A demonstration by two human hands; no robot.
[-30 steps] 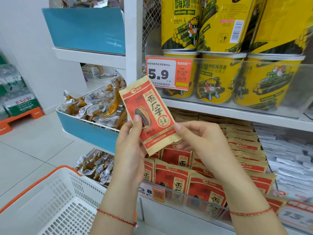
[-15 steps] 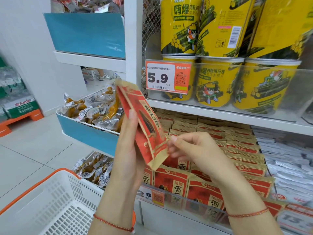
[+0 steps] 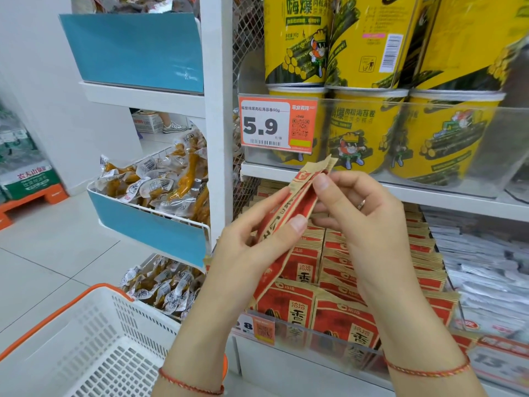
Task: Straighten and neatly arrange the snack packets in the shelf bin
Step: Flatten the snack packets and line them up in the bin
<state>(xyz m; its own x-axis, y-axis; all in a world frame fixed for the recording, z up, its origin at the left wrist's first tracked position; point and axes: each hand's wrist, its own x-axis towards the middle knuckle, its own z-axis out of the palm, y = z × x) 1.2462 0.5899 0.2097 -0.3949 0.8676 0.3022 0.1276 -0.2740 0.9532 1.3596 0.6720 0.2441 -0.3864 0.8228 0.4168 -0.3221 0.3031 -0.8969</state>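
Both hands pinch one red snack packet edge-on above the shelf bin: left hand fingers clamp its lower half, right hand fingertips nip its upper edge, probably to orient it for reinsertion.

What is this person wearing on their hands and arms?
Both forearms are bare, with no sleeves in view. Each wrist carries a thin red braided string bracelet: one on the left wrist and one on the right wrist. The right hand also has a slim ring on one finger. No gloves or watch.
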